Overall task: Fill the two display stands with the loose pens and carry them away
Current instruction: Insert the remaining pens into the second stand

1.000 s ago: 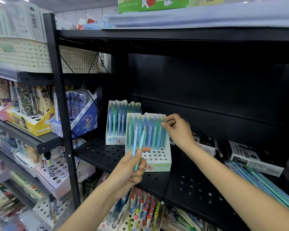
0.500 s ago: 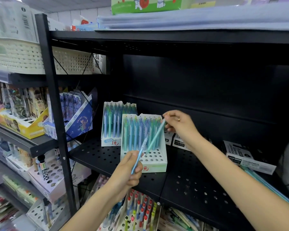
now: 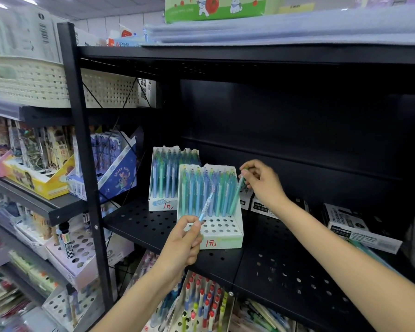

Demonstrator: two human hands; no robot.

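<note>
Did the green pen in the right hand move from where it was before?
Yes. The green pen went from slanting across the front stand's pens to its right edge, pinched by the right hand.

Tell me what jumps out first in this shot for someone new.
Two hands working at the front display stand on the black perforated shelf: the left hand pinches a light blue pen over its open front holes, while the right hand holds a green pen at its right edge. Behind it to the left, a second stand looks full of blue and green pens.
</note>
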